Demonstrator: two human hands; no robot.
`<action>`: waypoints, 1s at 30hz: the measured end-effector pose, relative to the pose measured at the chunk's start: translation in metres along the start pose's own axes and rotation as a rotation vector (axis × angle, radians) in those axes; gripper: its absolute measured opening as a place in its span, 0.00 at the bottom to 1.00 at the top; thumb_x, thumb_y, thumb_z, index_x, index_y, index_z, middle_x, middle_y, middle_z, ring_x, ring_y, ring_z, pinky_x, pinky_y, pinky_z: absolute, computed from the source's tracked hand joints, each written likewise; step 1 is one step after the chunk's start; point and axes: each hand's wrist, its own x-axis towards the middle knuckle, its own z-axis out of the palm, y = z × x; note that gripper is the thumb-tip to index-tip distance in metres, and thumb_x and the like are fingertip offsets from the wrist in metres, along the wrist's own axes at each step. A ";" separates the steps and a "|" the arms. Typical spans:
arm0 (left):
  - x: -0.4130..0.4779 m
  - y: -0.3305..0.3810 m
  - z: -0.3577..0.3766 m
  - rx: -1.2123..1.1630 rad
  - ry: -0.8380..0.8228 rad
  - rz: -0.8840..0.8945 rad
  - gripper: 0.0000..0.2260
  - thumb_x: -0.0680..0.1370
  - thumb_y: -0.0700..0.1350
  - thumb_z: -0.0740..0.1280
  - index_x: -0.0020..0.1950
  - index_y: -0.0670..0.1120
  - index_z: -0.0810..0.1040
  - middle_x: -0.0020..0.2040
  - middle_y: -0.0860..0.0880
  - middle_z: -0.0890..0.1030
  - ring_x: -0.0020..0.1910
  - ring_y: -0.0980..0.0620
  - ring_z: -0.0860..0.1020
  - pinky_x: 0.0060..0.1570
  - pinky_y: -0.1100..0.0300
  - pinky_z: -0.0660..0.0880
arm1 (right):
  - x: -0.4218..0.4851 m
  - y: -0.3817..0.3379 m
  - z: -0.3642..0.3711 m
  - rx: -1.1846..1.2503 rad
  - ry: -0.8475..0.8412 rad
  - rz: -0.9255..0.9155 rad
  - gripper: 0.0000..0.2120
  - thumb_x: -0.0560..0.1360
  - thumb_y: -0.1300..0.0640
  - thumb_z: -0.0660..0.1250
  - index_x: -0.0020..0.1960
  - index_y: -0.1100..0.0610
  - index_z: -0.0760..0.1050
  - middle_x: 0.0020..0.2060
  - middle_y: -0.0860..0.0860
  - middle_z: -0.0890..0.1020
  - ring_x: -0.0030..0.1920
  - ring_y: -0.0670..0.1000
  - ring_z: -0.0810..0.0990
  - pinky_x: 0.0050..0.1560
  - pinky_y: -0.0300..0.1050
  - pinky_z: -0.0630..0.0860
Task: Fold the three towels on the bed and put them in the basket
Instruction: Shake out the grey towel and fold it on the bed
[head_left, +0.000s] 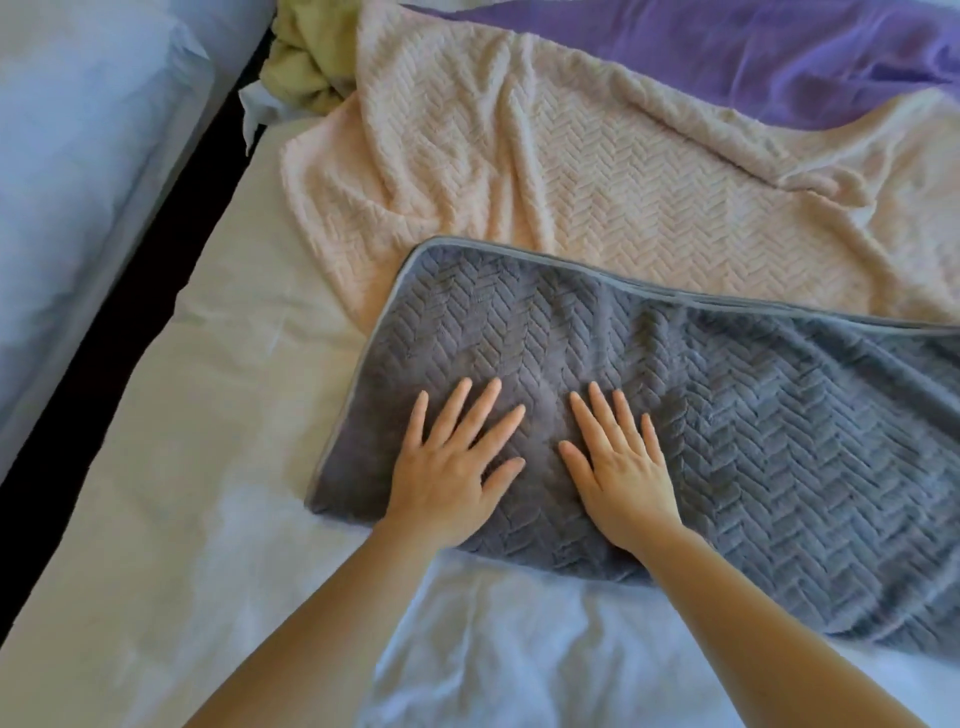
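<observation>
Both hands down flat on the grey towel (753, 441), palms pressing, nothing gripped. Left hand (452, 467): fingers straight and spread, thumb out toward the right hand. Right hand (618, 467): same posture, fingers fanned, thumb angled inward. The two thumbs are near each other but apart. Bare forearms enter from the lower edge.

Grey towel: plush, with a raised herringbone weave and a paler stitched hem along its far and left edges. The corner beyond the left hand is rounded. It lies under both palms on the white sheet (208, 467) and runs away past the right hand, out of frame on that side. Along the far edge, out beyond the right hand, two hem lines seem to run together, so it looks doubled over, though this is not certain. Shallow ripples cross the cloth on the right hand's outer side.

Beyond the fingertips: peach towel (571, 171), same herringbone texture, spread open and rumpled, its near part tucked under the grey towel's far edge. Farther off again, past the peach one: purple towel (753, 57), smoother-looking, loosely creased, partly covered by the peach towel.

Far beyond the left hand, a bunched olive cloth (301, 57) sits at the peach towel's corner. Outward of the left hand, a dark gap (130, 322) separates the sheet from pale blue bedding (78, 182).
</observation>
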 end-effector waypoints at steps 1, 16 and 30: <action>0.000 -0.003 0.009 0.027 -0.094 -0.027 0.25 0.80 0.64 0.46 0.76 0.61 0.56 0.78 0.55 0.55 0.77 0.49 0.55 0.73 0.41 0.45 | -0.002 0.009 -0.002 -0.004 0.009 0.005 0.29 0.76 0.34 0.32 0.76 0.40 0.38 0.75 0.40 0.40 0.74 0.44 0.34 0.74 0.48 0.34; 0.040 0.184 0.034 -0.033 -0.141 0.297 0.25 0.80 0.63 0.44 0.77 0.60 0.53 0.79 0.53 0.51 0.78 0.47 0.51 0.73 0.39 0.45 | -0.119 0.206 -0.039 -0.095 0.080 0.340 0.25 0.76 0.34 0.33 0.72 0.35 0.32 0.73 0.37 0.38 0.74 0.44 0.35 0.74 0.50 0.33; 0.037 0.278 0.045 -0.002 -0.217 0.440 0.28 0.78 0.66 0.45 0.77 0.61 0.51 0.79 0.52 0.51 0.78 0.44 0.50 0.73 0.38 0.45 | -0.220 0.315 -0.046 0.633 0.419 0.814 0.09 0.77 0.56 0.66 0.45 0.62 0.77 0.42 0.52 0.76 0.50 0.55 0.72 0.55 0.53 0.67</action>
